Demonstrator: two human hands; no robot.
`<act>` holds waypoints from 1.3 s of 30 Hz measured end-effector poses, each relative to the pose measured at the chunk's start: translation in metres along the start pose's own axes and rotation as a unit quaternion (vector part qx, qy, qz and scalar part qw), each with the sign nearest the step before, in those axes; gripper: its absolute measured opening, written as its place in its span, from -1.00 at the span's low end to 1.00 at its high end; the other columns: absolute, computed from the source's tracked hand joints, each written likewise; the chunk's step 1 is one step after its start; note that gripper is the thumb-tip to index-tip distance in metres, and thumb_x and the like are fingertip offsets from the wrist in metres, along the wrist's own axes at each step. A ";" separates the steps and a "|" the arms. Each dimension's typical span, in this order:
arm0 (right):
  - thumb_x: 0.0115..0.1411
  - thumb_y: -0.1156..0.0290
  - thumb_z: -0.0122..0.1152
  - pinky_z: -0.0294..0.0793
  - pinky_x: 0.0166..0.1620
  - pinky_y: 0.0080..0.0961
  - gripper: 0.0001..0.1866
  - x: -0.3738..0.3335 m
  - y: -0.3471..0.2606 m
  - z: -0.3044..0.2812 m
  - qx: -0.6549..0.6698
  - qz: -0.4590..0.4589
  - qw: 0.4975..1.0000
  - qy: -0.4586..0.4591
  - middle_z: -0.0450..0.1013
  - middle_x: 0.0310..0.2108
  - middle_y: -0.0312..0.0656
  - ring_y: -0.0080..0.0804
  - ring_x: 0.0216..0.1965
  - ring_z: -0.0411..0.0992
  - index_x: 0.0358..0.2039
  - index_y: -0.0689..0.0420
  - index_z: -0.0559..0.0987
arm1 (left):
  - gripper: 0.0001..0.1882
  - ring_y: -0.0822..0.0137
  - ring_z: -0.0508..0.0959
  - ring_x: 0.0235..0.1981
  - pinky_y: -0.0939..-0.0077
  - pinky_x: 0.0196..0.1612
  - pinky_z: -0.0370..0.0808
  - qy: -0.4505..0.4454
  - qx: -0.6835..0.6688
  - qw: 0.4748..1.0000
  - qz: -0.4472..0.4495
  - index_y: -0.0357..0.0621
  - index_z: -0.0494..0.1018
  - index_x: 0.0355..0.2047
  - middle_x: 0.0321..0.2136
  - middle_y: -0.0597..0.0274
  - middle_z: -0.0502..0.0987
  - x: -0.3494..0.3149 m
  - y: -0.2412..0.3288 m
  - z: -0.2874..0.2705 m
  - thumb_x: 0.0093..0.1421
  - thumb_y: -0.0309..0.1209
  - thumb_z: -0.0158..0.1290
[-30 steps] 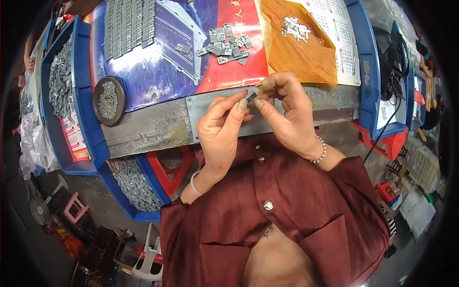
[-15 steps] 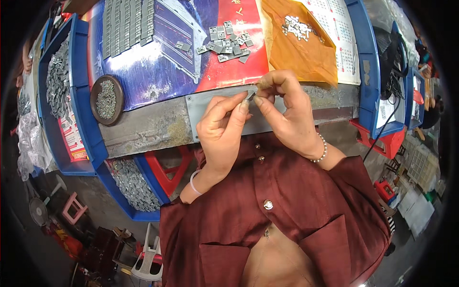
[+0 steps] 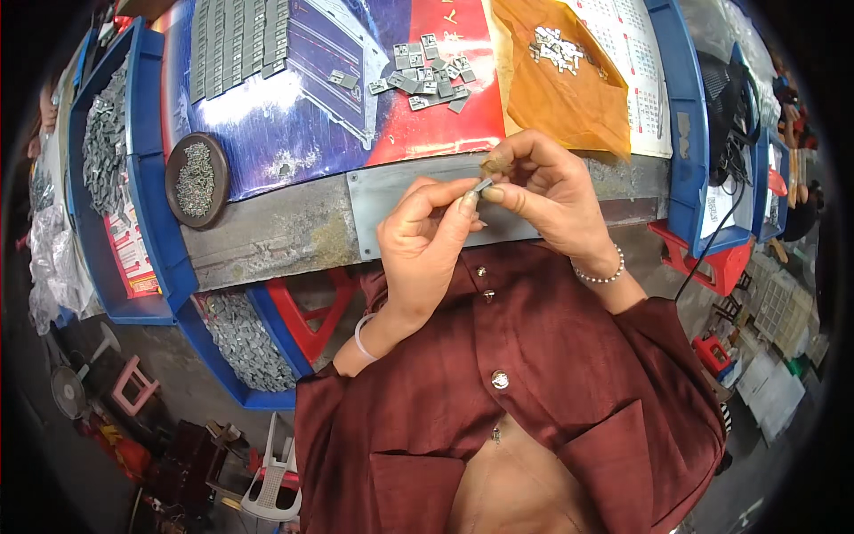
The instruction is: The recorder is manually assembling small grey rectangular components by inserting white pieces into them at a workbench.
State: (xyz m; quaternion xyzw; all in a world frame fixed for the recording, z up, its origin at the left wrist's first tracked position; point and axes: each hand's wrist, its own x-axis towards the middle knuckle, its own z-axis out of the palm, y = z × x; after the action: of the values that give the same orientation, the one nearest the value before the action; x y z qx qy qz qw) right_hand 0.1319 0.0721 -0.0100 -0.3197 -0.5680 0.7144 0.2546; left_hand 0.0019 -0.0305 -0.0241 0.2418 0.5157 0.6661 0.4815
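Observation:
In front of my chest, over a grey metal plate (image 3: 374, 200) at the bench edge, both hands meet at one small grey metal piece (image 3: 483, 185). My left hand (image 3: 425, 227) pinches it between thumb and index finger. From the other side, the thumb and fingers of my right hand (image 3: 553, 191) close on the same piece; my fingertips hide most of it. Beyond my hands lies a loose pile of small grey metal pieces (image 3: 431, 80) on a red and blue printed sheet (image 3: 267, 133). Similar pieces stand in tight rows (image 3: 238, 49) at the far left.
A round brown dish (image 3: 220, 200) of tiny metal parts sits at the left. Small white parts (image 3: 559, 52) rest on orange-brown paper (image 3: 578, 116). Blue bins (image 3: 160, 209) with grey pieces stand left and below; another blue bin (image 3: 680, 133) with dark cables is at the right.
Both hands have shifted slightly right and tilted the small piece, which now shows more between my fingertips. My right fingers have spread a little farther from the left ones.

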 end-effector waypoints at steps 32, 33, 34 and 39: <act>0.11 0.59 0.11 0.32 -0.30 -0.77 -0.85 -0.006 0.008 -0.006 0.018 0.079 0.997 -0.018 0.35 -0.38 -0.39 -0.76 -0.39 0.28 -0.27 0.24 0.43 | -0.91 0.60 0.50 -0.51 0.74 -0.44 0.49 -0.005 0.040 0.993 -0.111 -0.37 0.40 -0.28 -0.43 0.27 0.50 -0.001 0.002 0.009 0.19 -0.62 0.01; 0.11 0.59 0.11 0.32 -0.30 -0.77 -0.85 -0.006 0.007 -0.005 0.018 0.079 0.997 -0.018 0.35 -0.38 -0.39 -0.76 -0.39 0.28 -0.27 0.24 0.43 | -0.91 0.60 0.50 -0.51 0.74 -0.44 0.49 -0.005 0.040 0.993 -0.111 -0.37 0.40 -0.28 -0.43 0.27 0.50 0.000 0.002 0.009 0.19 -0.62 0.01; 0.12 0.59 0.10 0.32 -0.29 -0.77 -0.85 -0.005 0.005 -0.004 0.046 0.081 0.995 -0.019 0.35 -0.37 -0.38 -0.75 -0.37 0.28 -0.26 0.23 0.42 | -0.90 0.59 0.50 -0.51 0.74 -0.45 0.49 -0.006 0.041 0.993 -0.109 -0.37 0.40 -0.27 -0.44 0.26 0.50 0.000 0.002 0.008 0.18 -0.63 0.01; 0.14 0.59 0.09 0.31 -0.27 -0.75 -0.84 -0.002 0.004 0.001 0.100 0.109 0.989 -0.005 0.36 -0.33 -0.35 -0.74 -0.32 0.28 -0.24 0.23 0.41 | -0.88 0.56 0.52 -0.51 0.72 -0.47 0.49 -0.004 0.100 0.992 -0.082 -0.38 0.40 -0.27 -0.43 0.22 0.51 0.002 0.001 0.006 0.16 -0.64 0.03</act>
State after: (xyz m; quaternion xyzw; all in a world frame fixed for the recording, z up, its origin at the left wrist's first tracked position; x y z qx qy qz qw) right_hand 0.1325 0.0699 -0.0131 -0.3492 -0.4564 0.7927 0.2036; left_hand 0.0060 -0.0259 -0.0214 0.2485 0.5956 0.5684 0.5103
